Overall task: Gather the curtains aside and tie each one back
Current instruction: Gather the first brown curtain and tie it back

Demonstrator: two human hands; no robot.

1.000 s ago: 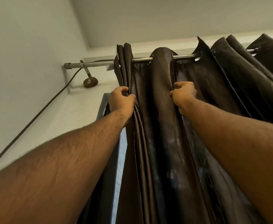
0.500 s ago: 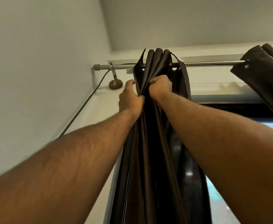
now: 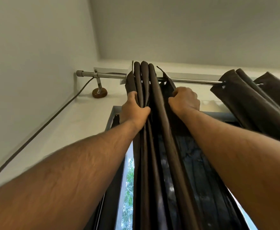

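1. At frame center, my left hand (image 3: 134, 110) clamps the bunched brown curtain (image 3: 145, 90); my right hand (image 3: 184, 100) fists its right edge.
2. The rod (image 3: 192, 81) spans above.
3. A second curtain (image 3: 252, 100) hangs upper right.
4. A cable (image 3: 36, 135) crosses the left wall.

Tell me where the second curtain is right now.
In the head view, the second curtain hangs bunched at the upper right on the rod, apart from the gathered curtain, beyond the right hand.

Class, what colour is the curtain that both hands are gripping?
Dark brown, plain, no pattern: the curtain shows best in the head view.
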